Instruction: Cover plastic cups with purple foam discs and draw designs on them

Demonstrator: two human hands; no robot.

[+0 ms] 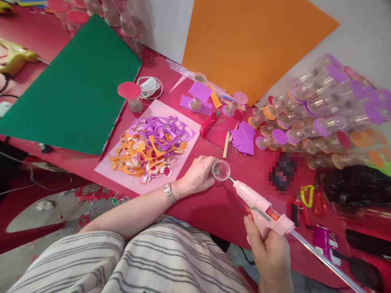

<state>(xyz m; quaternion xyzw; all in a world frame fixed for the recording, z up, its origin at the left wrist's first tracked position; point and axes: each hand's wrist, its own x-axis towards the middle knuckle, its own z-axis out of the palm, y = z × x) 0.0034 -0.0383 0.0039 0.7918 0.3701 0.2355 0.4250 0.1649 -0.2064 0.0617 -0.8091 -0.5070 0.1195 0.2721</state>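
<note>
My left hand [200, 173], with a metal watch at the wrist, is closed around the side of a small clear plastic cup [221, 170] near the table's front edge. The cup's round rim faces up toward me. In my right hand [273, 252] is a pink hot glue gun [259, 205], a long clear glue stick [324, 256] running out of its back. The gun's metal nozzle is at the cup's rim on the right; whether it touches I cannot tell. Beyond the cup lie a thin pale stick [226, 145], a stack of purple paper pieces [243, 138] and a red cutter [209, 125].
Purple and orange paper scraps [155, 142] cover a pink sheet [180, 116] at left. A green board [73, 89] lies beyond it. Many joined plastic cups [324, 101] are piled at right. Scissors [319, 203] and a black plastic bag [351, 187] lie nearer me.
</note>
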